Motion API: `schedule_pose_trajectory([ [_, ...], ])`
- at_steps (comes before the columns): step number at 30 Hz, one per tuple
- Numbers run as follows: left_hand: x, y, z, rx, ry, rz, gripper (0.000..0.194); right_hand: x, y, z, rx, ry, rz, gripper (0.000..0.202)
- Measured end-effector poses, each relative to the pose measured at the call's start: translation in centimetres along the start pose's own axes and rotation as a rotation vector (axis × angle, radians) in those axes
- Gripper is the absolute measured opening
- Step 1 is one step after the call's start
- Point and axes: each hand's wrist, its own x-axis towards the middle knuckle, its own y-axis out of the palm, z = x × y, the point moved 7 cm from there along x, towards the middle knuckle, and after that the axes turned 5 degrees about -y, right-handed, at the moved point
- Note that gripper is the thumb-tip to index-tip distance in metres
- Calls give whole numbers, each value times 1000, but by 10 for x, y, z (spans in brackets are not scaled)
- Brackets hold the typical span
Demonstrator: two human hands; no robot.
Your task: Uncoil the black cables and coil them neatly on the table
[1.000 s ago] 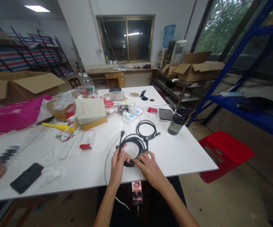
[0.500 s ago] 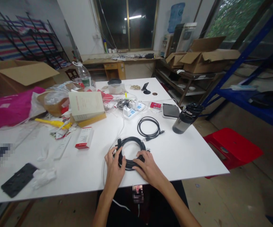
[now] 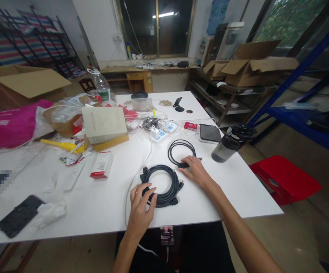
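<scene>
Ref point: the thick black cable coil (image 3: 173, 185), flat on the white table (image 3: 232, 193) near its front edge. Flat makes sense: the loops stack under their own weight and the plug ends poke out clear at its rim. Left hand (image 3: 142, 201) is on the coil's near-left side, fingers spread and slightly curled, thumb apart, not clamped; looks like a light steadying touch so the loops don't spring.

Thin black cable coil (image 3: 170, 153) sits just beyond the ref coil, a bit right. Right hand (image 3: 195, 171) is at its near-right edge, palm down, fingers bent over the cable by the plug end. Can't tell if thumb and fingers pinch it; the hand blocks the view. Coming in from the right keeps that forearm off the ref coil.

Beyond the ref coil: power strip (image 3: 164, 133), likely parked there to keep its white leads out of the work spot. Right of it and farther back: dark tumbler (image 3: 230, 145), upright. Left of it: red-and-white box (image 3: 102, 165), well apart.
</scene>
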Motion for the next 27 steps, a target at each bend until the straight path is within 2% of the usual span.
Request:
schedule_pose_trajectory([
  [8, -2, 3, 1, -34, -2, 13, 25, 15, 12, -20, -185, 35, 109, 34],
  [14, -2, 4, 1, -60, -3, 20, 22, 30, 15, -39, -289, 168, 128, 45],
  [18, -3, 3, 3, -64, -23, 18, 21, 33, 7, -45, -268, 294, 106, 48],
  [22, -3, 3, 3, -70, -26, 21, 20, 35, -14, -48, -168, 391, -3, 51],
  [27, -3, 3, 3, -85, -29, 22, 22, 26, -75, -41, 21, 500, -323, 54],
])
